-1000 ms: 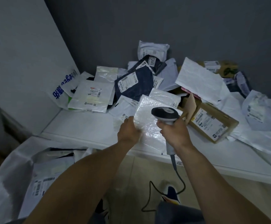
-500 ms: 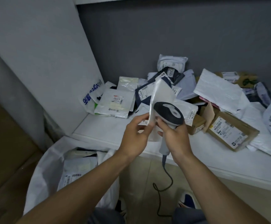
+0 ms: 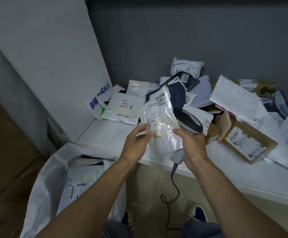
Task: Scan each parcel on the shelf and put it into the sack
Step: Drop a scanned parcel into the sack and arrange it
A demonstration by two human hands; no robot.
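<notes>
Your shelf [image 3: 105,136] runs off the right edge of the view, and its back half is buried under a heap of parcels [image 3: 182,93] — white and dark mailers overlapping so that most labels are half covered. The white sack [image 3: 43,182] stands open on the floor below the shelf's left end, cut off at the bottom edge. Labelled mailers lie inside it, partly hidden behind your left forearm. A cardboard box [image 3: 248,143] with a label sits on the shelf to the right of your hands.

Between your hands, lifted above the shelf's front edge, is the parcel [image 3: 160,121], a clear-and-white poly bag with its labels toward you; the print is too blurred to read. It covers part of the scanner [image 3: 191,123], whose head shows behind its right edge. Your right hand [image 3: 194,146] grips the scanner's handle, one digit laid on the bag's lower right. Your left hand [image 3: 136,145] pinches the bag's left edge — the fingertips are blurred. The scanner's cable [image 3: 173,184] hangs toward the floor.
</notes>
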